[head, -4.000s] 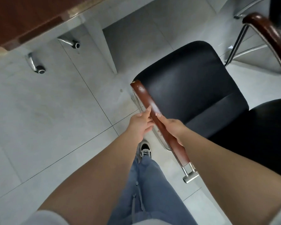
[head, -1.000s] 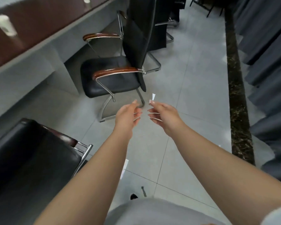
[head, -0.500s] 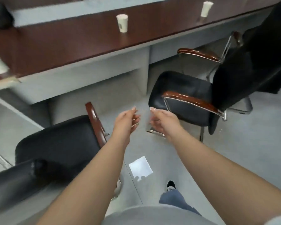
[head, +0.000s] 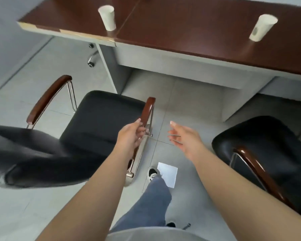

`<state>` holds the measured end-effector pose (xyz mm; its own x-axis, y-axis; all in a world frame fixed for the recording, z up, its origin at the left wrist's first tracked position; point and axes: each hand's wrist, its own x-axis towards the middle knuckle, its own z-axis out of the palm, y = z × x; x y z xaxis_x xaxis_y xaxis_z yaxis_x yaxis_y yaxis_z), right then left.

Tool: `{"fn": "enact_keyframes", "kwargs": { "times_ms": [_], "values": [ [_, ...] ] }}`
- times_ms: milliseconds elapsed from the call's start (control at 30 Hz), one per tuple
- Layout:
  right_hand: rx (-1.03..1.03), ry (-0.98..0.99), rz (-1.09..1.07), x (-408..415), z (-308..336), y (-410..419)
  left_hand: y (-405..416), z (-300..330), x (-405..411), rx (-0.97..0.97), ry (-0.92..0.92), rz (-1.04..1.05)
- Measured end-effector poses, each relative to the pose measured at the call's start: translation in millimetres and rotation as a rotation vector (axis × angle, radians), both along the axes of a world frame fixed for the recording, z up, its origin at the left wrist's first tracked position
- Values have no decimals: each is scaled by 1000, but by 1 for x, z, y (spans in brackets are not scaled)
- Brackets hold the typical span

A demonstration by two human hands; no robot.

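Below the brown surface (head: pixel 181 23), a black chair (head: pixel 102 119) is being taken by its right-hand armrest (head: pixel 147 110). The left grip (head: pixel 130 136) is being curled over the wooden rail, thumb on one side and fingers on the other, so the armrest is being grasped rather than merely touched. The right grip (head: pixel 184 138) is being held released in the air near that armrest, fingers spread and nothing in it. The chair is being kept on the floor tiles, angled and drawn well out from the surface, its seat not tucked beneath. By this showing the work is being judged as barely begun: a hold is being secured, while any moving of the chair is being left to do. A second chair (head: pixel 259 145) is being left apart at the right, a paper sheet (head: pixel 169 173) is being left on the floor by a shoe, and two paper cups (head: pixel 107 17) are being left on the surface.
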<state>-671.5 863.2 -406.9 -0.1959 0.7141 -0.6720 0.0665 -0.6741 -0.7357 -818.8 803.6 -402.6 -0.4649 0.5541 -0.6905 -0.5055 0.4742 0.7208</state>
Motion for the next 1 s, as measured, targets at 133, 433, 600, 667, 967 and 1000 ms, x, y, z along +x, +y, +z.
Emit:
{"fn": "enact_keyframes", "kwargs": {
  "times_ms": [133,433,600,667,967,1000],
  "values": [
    [-48,-28,90,-32,-20,46,36,-20,-27,-7,29,86],
    [-185,-238,347,-109,-90,142,109,-88,-81,-212,22,23],
    [-271,-336,392,-129,-123,173,134,-107,-94,-261,26,-2],
    [-316,-346,408,-135,-136,183,143,-116,-94,-290,10,-13],
    [-637,-149,434,-139,-167,210,155,-143,-65,-542,29,-368],
    [-652,-146,432,-140,-169,210,156,-143,-64,-568,61,-373]
  ]
}}
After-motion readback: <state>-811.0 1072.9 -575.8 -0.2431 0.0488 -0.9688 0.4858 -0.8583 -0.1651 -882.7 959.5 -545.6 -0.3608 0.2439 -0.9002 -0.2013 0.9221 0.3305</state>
